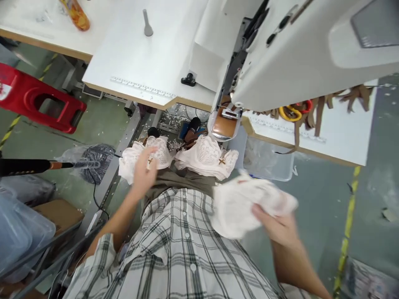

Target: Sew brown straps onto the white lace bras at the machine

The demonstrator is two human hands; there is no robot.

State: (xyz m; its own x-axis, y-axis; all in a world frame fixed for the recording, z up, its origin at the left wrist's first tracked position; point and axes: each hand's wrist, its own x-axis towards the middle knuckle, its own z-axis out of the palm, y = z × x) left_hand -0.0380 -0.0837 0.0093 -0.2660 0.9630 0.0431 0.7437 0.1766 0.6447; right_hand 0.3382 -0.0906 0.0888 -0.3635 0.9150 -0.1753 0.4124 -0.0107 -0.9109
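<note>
My right hand [277,224] grips a white bra [233,203], blurred by motion, out to the right of my lap. My left hand [146,170] is over the white lace bras [129,162] on my left knee, its thumb and fingers apart. I cannot tell whether it touches them. On my right knee lie more white lace bras [199,153], the top one with a small brown bow at its centre. Just above these is the sewing machine's rounded arm end [224,122], with a brown cover.
A white sewing machine [299,54] overhangs the worktable [134,54]. Yellow-handled scissors [289,113] and brown fabric strips [319,112] lie on its right part. Beneath hangs a clear plastic bin [271,160]. A red plastic stool [37,99] and an orange bottle [75,14] are at left.
</note>
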